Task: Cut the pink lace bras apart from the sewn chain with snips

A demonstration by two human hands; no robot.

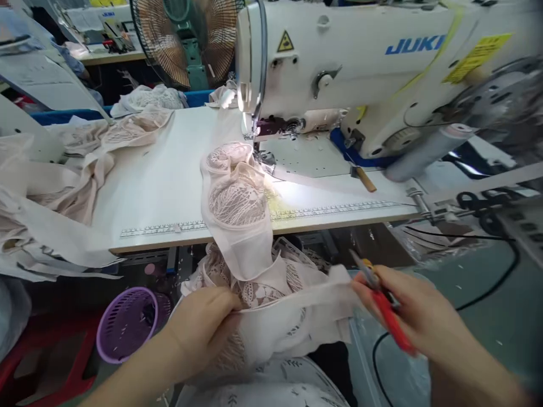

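A pale pink lace bra piece (237, 198) trails from under the needle of the white sewing machine (360, 62), over the table edge and down into my lap. My left hand (203, 328) is closed, pinching the sheer fabric band (292, 322) at its left end. My right hand (407, 311) is closed on red-handled thread snips (384, 308) and also touches the band's right end, with the blades pointing up and left.
The white table (169, 181) has a ruler strip along its front edge. A heap of pink lace pieces (63, 181) lies at the left. A purple basket (127, 322) stands on the floor. A fan (186, 39) is behind. Black cables run at the right.
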